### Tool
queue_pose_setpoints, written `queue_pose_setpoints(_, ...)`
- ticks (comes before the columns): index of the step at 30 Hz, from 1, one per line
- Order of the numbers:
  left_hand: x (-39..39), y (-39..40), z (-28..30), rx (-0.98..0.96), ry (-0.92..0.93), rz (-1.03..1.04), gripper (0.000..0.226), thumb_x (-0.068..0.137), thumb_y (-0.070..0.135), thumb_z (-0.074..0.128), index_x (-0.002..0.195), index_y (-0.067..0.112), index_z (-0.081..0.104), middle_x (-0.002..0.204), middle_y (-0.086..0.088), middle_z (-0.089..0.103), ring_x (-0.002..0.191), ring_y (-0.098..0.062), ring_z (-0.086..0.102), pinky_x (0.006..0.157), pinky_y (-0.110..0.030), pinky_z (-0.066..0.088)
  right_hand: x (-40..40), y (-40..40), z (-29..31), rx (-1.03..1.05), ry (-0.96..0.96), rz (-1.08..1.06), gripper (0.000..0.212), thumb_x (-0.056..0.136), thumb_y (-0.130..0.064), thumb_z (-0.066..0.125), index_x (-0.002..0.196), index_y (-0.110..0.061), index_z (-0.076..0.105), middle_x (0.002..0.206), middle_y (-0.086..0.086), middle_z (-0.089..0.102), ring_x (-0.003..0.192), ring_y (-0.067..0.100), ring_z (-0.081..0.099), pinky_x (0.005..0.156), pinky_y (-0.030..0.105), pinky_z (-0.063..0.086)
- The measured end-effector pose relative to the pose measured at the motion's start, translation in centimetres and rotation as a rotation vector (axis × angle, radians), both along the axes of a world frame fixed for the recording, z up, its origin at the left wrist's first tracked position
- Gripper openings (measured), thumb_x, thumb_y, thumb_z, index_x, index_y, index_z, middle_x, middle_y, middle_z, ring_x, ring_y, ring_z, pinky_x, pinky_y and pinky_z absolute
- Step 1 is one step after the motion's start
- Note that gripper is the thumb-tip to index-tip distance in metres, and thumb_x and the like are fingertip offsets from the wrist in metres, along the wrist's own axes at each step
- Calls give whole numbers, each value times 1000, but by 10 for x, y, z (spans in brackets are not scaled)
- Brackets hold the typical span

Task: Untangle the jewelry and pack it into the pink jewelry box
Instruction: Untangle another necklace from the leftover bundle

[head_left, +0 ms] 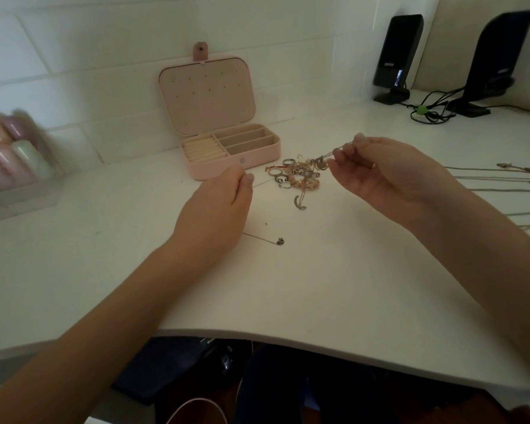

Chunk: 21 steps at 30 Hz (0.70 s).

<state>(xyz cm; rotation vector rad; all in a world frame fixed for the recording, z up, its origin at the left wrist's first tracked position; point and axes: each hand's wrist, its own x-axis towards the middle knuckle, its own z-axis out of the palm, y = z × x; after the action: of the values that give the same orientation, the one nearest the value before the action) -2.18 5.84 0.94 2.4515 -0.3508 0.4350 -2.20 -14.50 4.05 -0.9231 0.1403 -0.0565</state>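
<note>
while the pink jewelry box (227, 154) sits open on the white desk (318, 270) against the wall, the tangled jewelry (300, 175) lies just in front of it. the left hand (218, 209) pinches a thin chain (262, 183) running toward the pile. the right hand (377, 169) pinches another chain (331, 154), lifting it from the tangle.

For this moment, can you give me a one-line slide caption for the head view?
Both hands, left and right, pinch thin chains from a jewelry tangle beside the open pink jewelry box.
</note>
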Motion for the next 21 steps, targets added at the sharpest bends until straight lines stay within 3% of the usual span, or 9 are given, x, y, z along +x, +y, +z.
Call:
queue_pose_setpoints(4, 1, 1, -2, 61, 53, 30, 34, 102, 31, 31, 72, 18, 37, 69, 0, 48, 71, -25, 46, 62, -37, 32, 0, -5, 4, 305, 55, 73, 17, 92, 6, 49, 78, -3, 53, 61, 9, 55, 53, 15, 57, 68, 30, 60)
queue_pose_setpoints(6, 3, 2, -3, 93, 76, 52, 34, 102, 31, 31, 70, 20, 34, 68, 1, 47, 69, -24, 46, 61, -35, 27, 1, -12, 5, 417, 63, 123, 16, 88, 10, 45, 81, -4, 50, 62, 8, 51, 51, 14, 51, 60, 28, 57)
queue_pose_setpoints(8, 3, 2, -3, 100, 71, 64, 35, 102, 31, 30, 69, 20, 33, 67, 1, 47, 68, -24, 45, 61, -35, 26, 1, -18, 5, 385, 78, 191, 18, 83, 8, 41, 80, -9, 43, 60, 3, 43, 48, 10, 39, 48, 22, 45)
queue_pose_setpoints(11, 4, 2, -3, 80, 46, 94, 35, 103, 31, 29, 69, 21, 31, 68, 1, 45, 68, -24, 44, 61, -35, 26, 3, -20, 5, -100, 102, 186, 15, 91, -6, 47, 80, -12, 40, 56, -2, 33, 47, 10, 26, 43, 18, 27)
queue_pose_setpoints(16, 3, 3, 0, 25, -16, 155, 34, 104, 29, 27, 71, 20, 30, 68, 3, 42, 71, -25, 42, 62, -36, 26, -4, -15, 4, -1294, -214, 110, 7, 83, -29, 73, 84, -23, 72, 57, 0, 46, 50, 9, 37, 49, 17, 33)
queue_pose_setpoints(18, 3, 3, 1, 16, -43, 176, 31, 104, 29, 27, 77, 16, 35, 68, 5, 41, 72, -25, 42, 63, -35, 26, -6, -15, 1, -1493, -300, 141, 7, 81, -33, 74, 79, -27, 73, 53, -3, 46, 45, 4, 33, 44, 13, 26)
queue_pose_setpoints(21, 4, 3, 0, 43, -54, 204, 29, 104, 29, 25, 85, 11, 38, 69, 7, 38, 76, -27, 42, 65, -35, 26, -3, -14, -2, -1509, -336, 88, 10, 86, -30, 69, 80, -22, 71, 52, -3, 43, 44, 5, 33, 46, 16, 28)
